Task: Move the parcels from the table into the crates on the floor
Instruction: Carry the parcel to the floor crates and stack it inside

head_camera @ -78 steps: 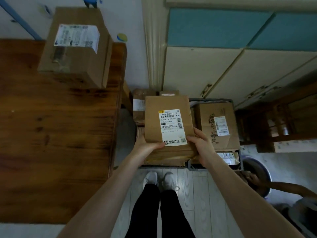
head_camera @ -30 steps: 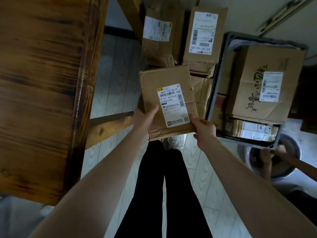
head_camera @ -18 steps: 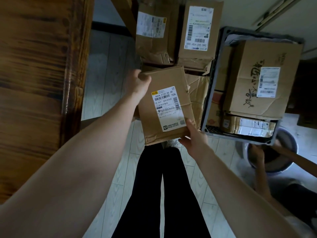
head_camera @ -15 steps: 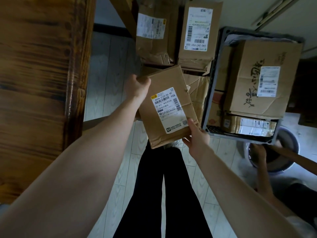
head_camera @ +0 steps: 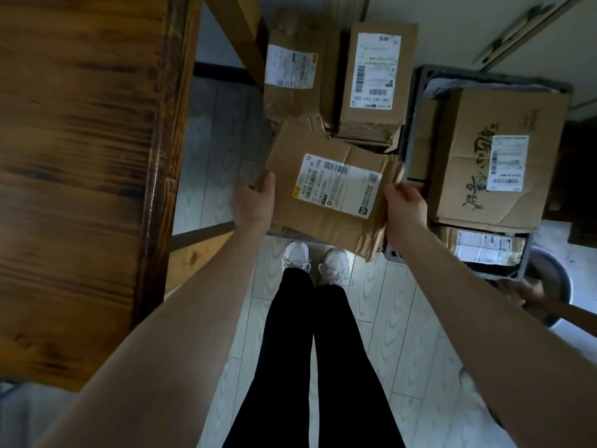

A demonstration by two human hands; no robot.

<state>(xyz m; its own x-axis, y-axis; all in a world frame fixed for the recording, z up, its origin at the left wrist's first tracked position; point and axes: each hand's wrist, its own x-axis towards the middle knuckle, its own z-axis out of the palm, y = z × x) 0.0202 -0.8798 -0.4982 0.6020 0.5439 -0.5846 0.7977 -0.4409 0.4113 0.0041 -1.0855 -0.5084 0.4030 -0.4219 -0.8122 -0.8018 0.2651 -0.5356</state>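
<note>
A flat brown cardboard parcel (head_camera: 326, 202) with a white shipping label lies crosswise between my hands, low over the floor. My left hand (head_camera: 253, 202) holds its left end, thumb on top. My right hand (head_camera: 403, 206) grips its crumpled right end. Just behind it stand two upright labelled parcels (head_camera: 292, 72) (head_camera: 374, 79). To the right, a dark crate (head_camera: 408, 137) holds a large box (head_camera: 497, 156) with black lettering and a smaller labelled parcel (head_camera: 481, 247) beneath it. Whatever lies under the held parcel is hidden.
The dark wooden table (head_camera: 77, 173) fills the left side, with its leg and crossbar (head_camera: 200, 237) near my left arm. My legs and white shoes (head_camera: 315, 263) stand on the pale floor. Another person's hand (head_camera: 517, 292) reaches into a grey basin (head_camera: 549, 286) at right.
The parcel has been turned from upright to lying crosswise and lowered. My left hand slid from its top corner to its left end; my right hand went from the bottom edge to the right end.
</note>
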